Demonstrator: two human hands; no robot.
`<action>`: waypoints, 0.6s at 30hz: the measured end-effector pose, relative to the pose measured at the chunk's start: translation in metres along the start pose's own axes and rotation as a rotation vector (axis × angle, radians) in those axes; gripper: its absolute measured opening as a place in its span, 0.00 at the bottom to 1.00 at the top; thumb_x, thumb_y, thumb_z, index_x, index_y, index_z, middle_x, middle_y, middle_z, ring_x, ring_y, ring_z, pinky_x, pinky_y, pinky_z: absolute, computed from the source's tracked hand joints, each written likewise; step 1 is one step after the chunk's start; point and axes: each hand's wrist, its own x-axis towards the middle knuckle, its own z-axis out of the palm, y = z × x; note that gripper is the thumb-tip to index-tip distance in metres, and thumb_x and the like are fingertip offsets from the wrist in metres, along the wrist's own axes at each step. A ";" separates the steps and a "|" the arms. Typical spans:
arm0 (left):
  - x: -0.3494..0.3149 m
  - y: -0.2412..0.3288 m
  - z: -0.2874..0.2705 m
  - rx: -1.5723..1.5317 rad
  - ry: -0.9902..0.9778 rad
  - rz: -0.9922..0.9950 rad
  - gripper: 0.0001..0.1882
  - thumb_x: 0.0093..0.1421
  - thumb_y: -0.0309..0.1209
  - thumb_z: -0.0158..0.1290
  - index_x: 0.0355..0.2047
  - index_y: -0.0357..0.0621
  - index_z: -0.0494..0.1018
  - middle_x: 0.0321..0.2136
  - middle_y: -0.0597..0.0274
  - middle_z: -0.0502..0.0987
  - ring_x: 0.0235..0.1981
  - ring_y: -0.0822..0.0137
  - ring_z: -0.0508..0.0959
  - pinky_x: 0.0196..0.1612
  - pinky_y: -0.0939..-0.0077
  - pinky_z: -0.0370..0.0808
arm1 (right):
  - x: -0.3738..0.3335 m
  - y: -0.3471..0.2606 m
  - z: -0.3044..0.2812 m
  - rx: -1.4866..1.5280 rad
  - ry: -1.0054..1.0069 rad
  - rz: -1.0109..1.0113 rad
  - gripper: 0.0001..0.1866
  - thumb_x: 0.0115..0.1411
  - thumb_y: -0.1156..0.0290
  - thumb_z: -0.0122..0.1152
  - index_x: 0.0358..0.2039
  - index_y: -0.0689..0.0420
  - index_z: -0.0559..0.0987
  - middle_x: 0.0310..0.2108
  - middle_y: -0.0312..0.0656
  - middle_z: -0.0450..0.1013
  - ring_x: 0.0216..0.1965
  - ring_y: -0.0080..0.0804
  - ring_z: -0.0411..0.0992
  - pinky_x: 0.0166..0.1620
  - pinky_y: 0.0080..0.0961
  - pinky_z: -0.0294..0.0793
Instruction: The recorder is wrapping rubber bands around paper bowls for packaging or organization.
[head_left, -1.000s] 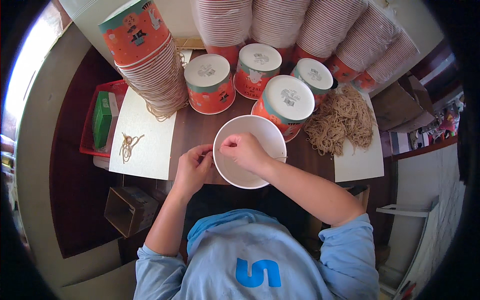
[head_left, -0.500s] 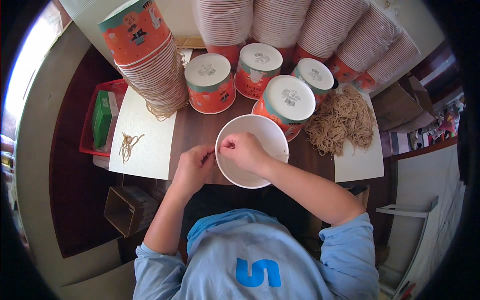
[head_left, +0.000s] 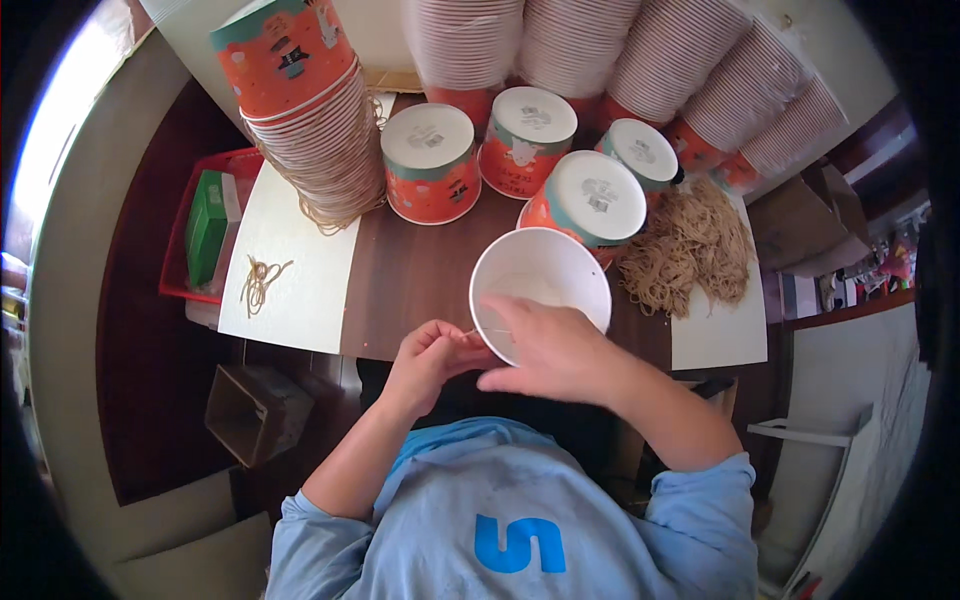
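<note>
A white-lined paper bucket (head_left: 545, 262) is tipped toward me at the table's front edge, its inside showing. At its near left rim my left hand (head_left: 432, 365) is closed in a pinch on a thin cord (head_left: 470, 333). The cord runs through the wall and shows as a faint line inside. My right hand (head_left: 560, 350) reaches over the near rim, slightly blurred. Its fingers stretch into the bucket while the thumb spreads apart outside, so the hand is open. Whether its hidden fingertips touch the cord I cannot tell.
Several orange-and-green buckets stand upside down behind, one (head_left: 430, 165) at left. A nested stack (head_left: 320, 140) with cords hanging from it leans at far left. A tan cord heap (head_left: 690, 245) lies right, a few loose cords (head_left: 262, 285) left. Wrapped bucket stacks (head_left: 465, 45) line the back.
The bucket has shifted right and tipped toward me. My right hand has moved from a pinch at the left rim to the near side, fingers spread. My left hand moved right along with the rim.
</note>
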 end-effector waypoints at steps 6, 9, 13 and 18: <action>-0.005 -0.006 -0.004 -0.053 -0.112 -0.002 0.05 0.60 0.23 0.44 0.28 0.42 0.70 0.41 0.53 0.75 0.46 0.59 0.76 0.51 0.63 0.71 | -0.024 -0.003 0.013 -0.121 0.111 0.077 0.30 0.47 0.67 0.66 0.49 0.58 0.65 0.36 0.48 0.71 0.35 0.46 0.72 0.37 0.38 0.72; -0.008 -0.012 -0.013 -0.021 -0.126 0.063 0.06 0.58 0.22 0.44 0.28 0.41 0.70 0.44 0.51 0.74 0.47 0.57 0.75 0.53 0.61 0.70 | -0.029 -0.001 0.023 -0.141 0.265 0.054 0.27 0.47 0.70 0.65 0.47 0.58 0.67 0.33 0.46 0.70 0.33 0.44 0.72 0.34 0.37 0.72; -0.012 -0.017 -0.019 0.301 -0.105 0.340 0.05 0.55 0.19 0.44 0.27 0.38 0.71 0.44 0.50 0.73 0.44 0.61 0.75 0.50 0.68 0.70 | -0.034 0.001 0.042 -0.232 0.387 -0.039 0.26 0.46 0.70 0.65 0.47 0.57 0.68 0.30 0.43 0.68 0.29 0.38 0.71 0.30 0.33 0.70; -0.013 -0.018 -0.017 0.384 -0.169 0.321 0.04 0.56 0.19 0.45 0.26 0.36 0.70 0.41 0.58 0.73 0.38 0.70 0.73 0.42 0.77 0.70 | -0.025 0.005 0.050 -0.323 0.520 -0.170 0.22 0.44 0.71 0.65 0.43 0.54 0.73 0.27 0.39 0.65 0.25 0.33 0.69 0.27 0.29 0.68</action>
